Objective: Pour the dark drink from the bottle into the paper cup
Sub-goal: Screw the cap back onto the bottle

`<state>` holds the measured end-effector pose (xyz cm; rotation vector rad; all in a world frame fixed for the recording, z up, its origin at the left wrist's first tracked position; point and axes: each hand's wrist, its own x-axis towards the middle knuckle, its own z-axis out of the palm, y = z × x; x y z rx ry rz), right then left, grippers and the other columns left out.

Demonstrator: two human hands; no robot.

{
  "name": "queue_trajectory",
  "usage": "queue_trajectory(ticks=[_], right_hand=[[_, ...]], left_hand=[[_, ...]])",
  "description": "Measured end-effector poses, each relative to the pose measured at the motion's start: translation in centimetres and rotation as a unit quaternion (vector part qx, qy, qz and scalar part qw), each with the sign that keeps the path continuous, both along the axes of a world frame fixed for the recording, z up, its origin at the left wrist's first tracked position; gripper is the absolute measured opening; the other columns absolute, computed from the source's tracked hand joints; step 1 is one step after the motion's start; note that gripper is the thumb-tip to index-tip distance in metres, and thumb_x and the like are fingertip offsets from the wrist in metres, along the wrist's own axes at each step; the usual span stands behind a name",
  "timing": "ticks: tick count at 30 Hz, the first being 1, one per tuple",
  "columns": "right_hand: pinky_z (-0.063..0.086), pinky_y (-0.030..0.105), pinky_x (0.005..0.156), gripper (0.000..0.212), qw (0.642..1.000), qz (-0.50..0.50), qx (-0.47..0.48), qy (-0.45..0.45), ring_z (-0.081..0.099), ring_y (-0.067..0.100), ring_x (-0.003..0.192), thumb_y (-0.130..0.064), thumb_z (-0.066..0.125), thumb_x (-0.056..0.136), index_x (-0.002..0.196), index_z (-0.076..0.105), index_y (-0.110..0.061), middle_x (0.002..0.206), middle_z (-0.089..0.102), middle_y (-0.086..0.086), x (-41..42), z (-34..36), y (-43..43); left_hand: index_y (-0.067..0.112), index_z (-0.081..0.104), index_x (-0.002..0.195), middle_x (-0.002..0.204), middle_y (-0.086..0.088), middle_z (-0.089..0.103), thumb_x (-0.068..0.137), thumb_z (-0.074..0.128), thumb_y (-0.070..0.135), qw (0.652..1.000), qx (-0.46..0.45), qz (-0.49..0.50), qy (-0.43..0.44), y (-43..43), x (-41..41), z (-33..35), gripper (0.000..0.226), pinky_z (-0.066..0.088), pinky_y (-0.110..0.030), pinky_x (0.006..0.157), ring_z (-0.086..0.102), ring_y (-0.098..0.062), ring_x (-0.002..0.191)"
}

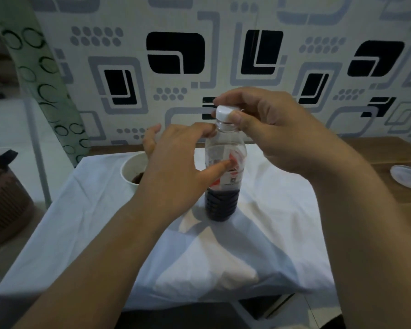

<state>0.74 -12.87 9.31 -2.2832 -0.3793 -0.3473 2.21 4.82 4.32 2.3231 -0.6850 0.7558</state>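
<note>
While the thumb and forefinger of the right hand (271, 134) pinch the white cap (223, 112), the clear plastic bottle (221, 143) stands upright at the centre of the frame. The left hand (176, 167) lies loosely against it. Its thumb tip touches the red-and-white label (235, 172), its forefinger meets the bottle's shoulder, and its other fingers are splayed and hold nothing. Dark drink (221, 207) fills only the ribbed bottom of the bottle.

The paper cup (128, 167) sits left of the bottle. The left hand hides most of it, so only part of the rim and a patch of dark liquid inside show. The label's print is too small to read.

Bottle and cup rest on a creased white cloth (259, 245) spread over a wooden table (389, 150). A white plastic lid (407, 178) lies at the right edge, partly cut off. Behind is wallpaper (176, 53) with black and grey shapes, and a green ring-patterned curtain (40, 74) hangs at upper left. A ribbed brown object (5, 205) at lower left cannot be identified.
</note>
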Motion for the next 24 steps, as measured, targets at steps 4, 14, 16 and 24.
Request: queue_trajectory(ticks=[4,14,16,24], right_hand=[[0.056,0.044,0.100,0.024,1.000,-0.011,-0.017,0.002,0.067,0.016,0.112,-0.023,0.057,0.106,0.128,0.064,-0.028,0.122,0.071,-0.005,0.0,0.4,0.3],[0.039,0.018,0.056,0.027,0.996,-0.084,-0.016,-0.018,0.054,0.004,0.066,-0.041,0.070,0.094,0.101,0.051,-0.023,0.082,0.061,-0.009,0.1,0.2,1.6],[0.034,0.012,0.051,0.033,0.994,-0.105,-0.011,-0.031,0.047,0.003,0.059,-0.042,0.072,0.092,0.096,0.046,-0.022,0.075,0.054,-0.010,0.2,-0.1,2.0],[0.039,0.005,0.044,0.052,0.980,-0.164,0.073,-0.089,0.040,0.002,0.055,-0.041,0.083,0.082,0.071,0.033,-0.033,0.065,0.043,-0.011,0.6,-1.4,3.5]], left_hand=[[0.036,0.054,0.117,0.104,0.023,0.049,0.076,0.060,0.061,1.000,-0.006,0.000,0.000,-0.1,0.0,0.0,0.048,0.013,-0.049,0.105,0.040,-0.003,0.107],[0.033,0.055,0.116,0.100,0.023,0.047,0.075,0.063,0.059,1.000,-0.017,-0.002,-0.015,-0.3,0.0,-0.3,0.050,0.013,-0.047,0.106,0.039,-0.001,0.104],[0.032,0.055,0.116,0.101,0.021,0.051,0.075,0.061,0.060,1.000,-0.011,-0.002,-0.018,-0.3,0.0,-0.3,0.051,0.013,-0.046,0.106,0.043,-0.007,0.108],[0.032,0.055,0.116,0.100,0.023,0.048,0.073,0.064,0.060,1.000,-0.021,-0.001,-0.019,-0.4,0.2,-0.4,0.052,0.015,-0.048,0.106,0.041,-0.004,0.106]])
